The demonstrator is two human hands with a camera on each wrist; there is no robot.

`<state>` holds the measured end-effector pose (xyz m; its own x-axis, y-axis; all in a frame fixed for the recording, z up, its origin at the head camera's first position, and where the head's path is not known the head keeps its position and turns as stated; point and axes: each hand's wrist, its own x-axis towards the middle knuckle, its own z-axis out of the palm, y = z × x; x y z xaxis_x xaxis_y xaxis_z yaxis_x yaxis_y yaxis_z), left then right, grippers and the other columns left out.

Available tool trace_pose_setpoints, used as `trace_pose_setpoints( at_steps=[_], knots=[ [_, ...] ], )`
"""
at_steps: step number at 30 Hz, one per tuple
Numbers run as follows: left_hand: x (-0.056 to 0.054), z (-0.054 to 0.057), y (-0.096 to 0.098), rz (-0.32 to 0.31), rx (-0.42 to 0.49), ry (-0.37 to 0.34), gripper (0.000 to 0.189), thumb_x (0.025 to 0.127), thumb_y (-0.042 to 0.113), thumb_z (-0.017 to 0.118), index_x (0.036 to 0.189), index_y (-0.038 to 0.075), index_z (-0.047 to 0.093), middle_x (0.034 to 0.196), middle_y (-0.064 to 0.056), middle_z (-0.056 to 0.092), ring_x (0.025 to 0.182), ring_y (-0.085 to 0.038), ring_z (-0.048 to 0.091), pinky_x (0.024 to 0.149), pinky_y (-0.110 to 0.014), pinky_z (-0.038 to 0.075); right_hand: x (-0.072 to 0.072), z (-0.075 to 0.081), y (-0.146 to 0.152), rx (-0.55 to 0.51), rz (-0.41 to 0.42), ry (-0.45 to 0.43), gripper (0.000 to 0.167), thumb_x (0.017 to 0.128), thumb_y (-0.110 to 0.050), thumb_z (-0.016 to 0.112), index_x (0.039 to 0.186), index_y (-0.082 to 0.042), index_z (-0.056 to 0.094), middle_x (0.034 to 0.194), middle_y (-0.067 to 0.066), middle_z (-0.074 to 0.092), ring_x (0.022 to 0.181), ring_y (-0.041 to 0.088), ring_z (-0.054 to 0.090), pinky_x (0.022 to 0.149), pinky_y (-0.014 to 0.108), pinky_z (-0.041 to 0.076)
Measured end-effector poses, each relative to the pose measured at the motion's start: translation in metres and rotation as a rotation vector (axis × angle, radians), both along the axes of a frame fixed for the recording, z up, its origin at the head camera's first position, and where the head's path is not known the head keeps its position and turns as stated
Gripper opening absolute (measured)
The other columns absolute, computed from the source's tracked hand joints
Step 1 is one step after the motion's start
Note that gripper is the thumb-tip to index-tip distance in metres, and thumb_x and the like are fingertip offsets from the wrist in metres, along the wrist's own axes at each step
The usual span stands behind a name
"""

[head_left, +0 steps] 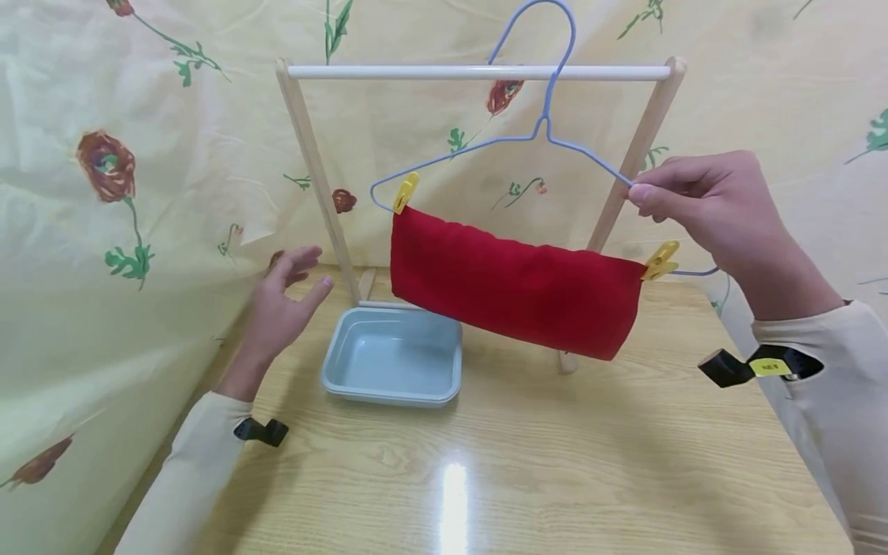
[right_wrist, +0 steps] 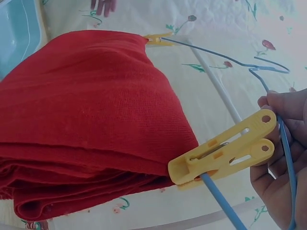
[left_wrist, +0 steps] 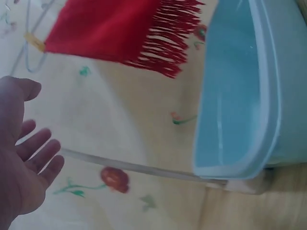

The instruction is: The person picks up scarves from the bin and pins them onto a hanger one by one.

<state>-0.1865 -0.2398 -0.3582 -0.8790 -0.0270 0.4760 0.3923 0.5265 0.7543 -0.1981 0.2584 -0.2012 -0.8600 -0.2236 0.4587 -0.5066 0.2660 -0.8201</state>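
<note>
My right hand [head_left: 714, 204] pinches the sloping right arm of a blue wire hanger [head_left: 479, 144] between thumb and fingers. The hanger's hook loops over the white rail [head_left: 416, 72] of a small wooden rack. A folded red scarf [head_left: 513, 281] hangs from the hanger's lower bar, its right end tilted lower; its fringe [left_wrist: 165, 43] shows in the left wrist view. Yellow clothespins clip both ends, one left [head_left: 405, 193] and one right [head_left: 661, 260], the latter close by my right hand in its wrist view. My left hand [head_left: 280, 304] holds nothing, fingers relaxed, left of the scarf.
A light blue plastic basin [head_left: 391, 393] stands on the wooden table [head_left: 527, 447], below the scarf's left end. The rack's wooden posts [head_left: 315, 169] rise at both sides. Flower-patterned cloth [head_left: 62, 254] covers the back and the sides.
</note>
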Motion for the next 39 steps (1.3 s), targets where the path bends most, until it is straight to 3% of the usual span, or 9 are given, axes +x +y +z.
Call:
trace_pose_setpoints(
  at_steps=[5,9,18,22,28,35,39],
  knots=[
    [-0.029,-0.014,-0.002,0.048,0.168,-0.065,0.069,0.093,0.026,0.077,0.151,0.006,0.046,0.151,-0.012,0.052,0.136,-0.03,0.052,0.113,-0.046,0.041,0.002,0.002,0.002,0.001,-0.011,-0.003,0.013,0.091,0.006,0.071,0.103,0.009,0.076,0.076,0.003,0.071,0.07,0.014,0.061,0.065,0.018,0.05],
    [-0.053,-0.023,-0.007,0.056,0.258,-0.08,0.073,0.092,0.024,0.078,0.153,0.006,0.044,0.154,-0.012,0.049,0.139,-0.029,0.05,0.115,-0.046,0.039,0.005,0.005,0.002,0.02,-0.023,0.004,0.016,0.091,0.004,0.072,0.105,0.012,0.074,0.078,0.004,0.071,0.073,0.016,0.062,0.067,0.018,0.051],
    [-0.086,-0.03,-0.007,0.032,0.229,-0.092,0.078,0.092,0.032,0.078,0.155,0.007,0.041,0.156,-0.012,0.047,0.141,-0.03,0.047,0.115,-0.045,0.04,0.003,0.014,0.0,0.026,-0.055,-0.028,0.018,0.092,-0.002,0.073,0.105,0.01,0.074,0.081,0.005,0.074,0.068,0.015,0.068,0.071,0.016,0.055],
    [-0.097,-0.029,-0.001,0.032,0.236,-0.083,0.068,0.093,0.033,0.076,0.15,0.008,0.049,0.151,-0.01,0.053,0.135,-0.029,0.054,0.11,-0.043,0.046,0.002,0.019,-0.001,0.0,-0.065,-0.068,0.02,0.092,-0.006,0.075,0.106,0.008,0.075,0.084,0.006,0.075,0.064,0.016,0.07,0.075,0.017,0.056],
    [-0.105,-0.028,0.004,0.056,0.263,-0.047,0.049,0.099,0.026,0.068,0.14,0.002,0.058,0.137,-0.016,0.062,0.119,-0.027,0.064,0.095,-0.029,0.055,-0.002,0.026,-0.003,0.042,-0.117,-0.118,0.021,0.093,-0.012,0.076,0.109,0.002,0.077,0.088,0.003,0.077,0.064,0.016,0.07,0.074,0.019,0.055],
    [-0.087,-0.008,0.017,0.088,0.255,-0.013,0.038,0.1,0.012,0.065,0.133,-0.005,0.061,0.123,-0.024,0.066,0.103,-0.022,0.067,0.085,-0.023,0.057,-0.012,0.03,-0.008,0.017,-0.117,-0.136,0.019,0.091,-0.012,0.078,0.105,0.0,0.079,0.081,0.003,0.073,0.067,0.015,0.063,0.056,0.024,0.058],
    [-0.083,-0.005,0.02,0.098,0.242,0.013,0.035,0.099,0.007,0.065,0.131,-0.008,0.062,0.118,-0.026,0.066,0.101,-0.023,0.067,0.085,-0.023,0.058,-0.019,0.031,-0.01,0.064,-0.151,-0.17,0.02,0.091,-0.019,0.079,0.105,-0.004,0.08,0.079,0.001,0.071,0.069,0.016,0.059,0.053,0.024,0.056]
  ],
)
